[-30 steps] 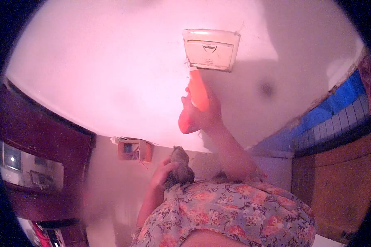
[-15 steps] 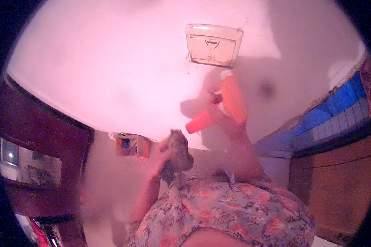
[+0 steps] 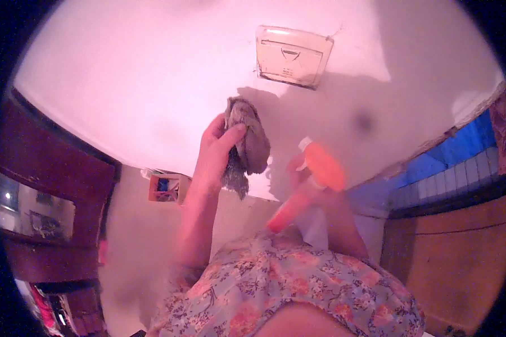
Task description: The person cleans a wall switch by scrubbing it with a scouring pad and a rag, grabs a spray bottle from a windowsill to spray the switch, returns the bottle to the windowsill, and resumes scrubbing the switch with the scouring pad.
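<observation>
My left hand (image 3: 216,147) is closed around a bunched grey-brown cloth (image 3: 252,137), thumb across its front, held up before a large white surface (image 3: 168,78). A loose dark end of the cloth hangs down. To the right, my right hand (image 3: 306,182) grips an orange spray bottle (image 3: 326,167), tilted, with a white tip pointing up and left. Another red-orange part (image 3: 287,213) extends below the fingers; blur hides how the parts join. Above both hands, a cream rectangular panel (image 3: 294,56) is set on the white surface, apart from them.
At the left, an open cardboard box (image 3: 168,188) holds small blue and pink items. A dark red cabinet (image 3: 45,224) with a glass-like panel stands further left. On the right are a brown wooden panel (image 3: 450,264) and a blue strip (image 3: 450,174) above pale tiles.
My left hand has risen with the cloth toward the white surface. My right hand has lowered the spray bottle, moving it away from the cream panel.
</observation>
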`<state>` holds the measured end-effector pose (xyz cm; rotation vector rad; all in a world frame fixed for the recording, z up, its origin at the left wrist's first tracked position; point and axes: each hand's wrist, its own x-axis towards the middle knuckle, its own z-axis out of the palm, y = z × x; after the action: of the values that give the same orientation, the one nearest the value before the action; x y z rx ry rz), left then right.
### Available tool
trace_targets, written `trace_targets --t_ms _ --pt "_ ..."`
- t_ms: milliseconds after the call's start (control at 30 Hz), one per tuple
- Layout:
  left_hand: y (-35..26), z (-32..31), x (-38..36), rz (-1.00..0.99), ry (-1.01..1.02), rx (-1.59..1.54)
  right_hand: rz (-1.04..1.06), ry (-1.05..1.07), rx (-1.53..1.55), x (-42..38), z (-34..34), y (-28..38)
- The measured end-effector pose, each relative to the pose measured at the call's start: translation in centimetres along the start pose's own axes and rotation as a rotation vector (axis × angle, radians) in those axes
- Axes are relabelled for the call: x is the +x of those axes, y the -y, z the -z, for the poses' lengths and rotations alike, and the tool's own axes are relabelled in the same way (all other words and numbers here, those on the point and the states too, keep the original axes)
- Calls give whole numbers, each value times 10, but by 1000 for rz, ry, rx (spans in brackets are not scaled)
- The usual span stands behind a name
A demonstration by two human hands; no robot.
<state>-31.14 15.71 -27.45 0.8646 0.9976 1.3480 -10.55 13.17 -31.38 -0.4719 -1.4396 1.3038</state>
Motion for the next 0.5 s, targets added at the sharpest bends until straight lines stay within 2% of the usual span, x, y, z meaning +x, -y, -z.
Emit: trace_targets --t_ms 33,167,233,267,333,367,400,433,467,500 --pt "-3 -5 4 -54 -21 76 -153 16 -22 -3 3 5" --pt "-14 -22 19 -111 -25 147 -135 48 -51 -7 15 -1" --pt "-11 -26 26 -98 -19 177 -108 74 -340 -5 20 4" --pt "-7 -28 30 -115 40 236 -110 83 -337 -5 25 0" --pt "0 -33 31 -129 94 292 -153 84 -107 -8 37 -10" --pt "3 -36 28 -58 233 345 -155 97 -108 -7 37 -7" --pt "6 -38 26 9 369 396 -66 58 -214 -3 36 -2" --pt "10 -37 23 20 330 358 24 18 -317 -2 37 1" --pt "9 -32 22 16 319 356 24 29 -314 -3 43 -2" --pt "5 -26 21 17 193 263 -48 47 -196 -4 47 -5"
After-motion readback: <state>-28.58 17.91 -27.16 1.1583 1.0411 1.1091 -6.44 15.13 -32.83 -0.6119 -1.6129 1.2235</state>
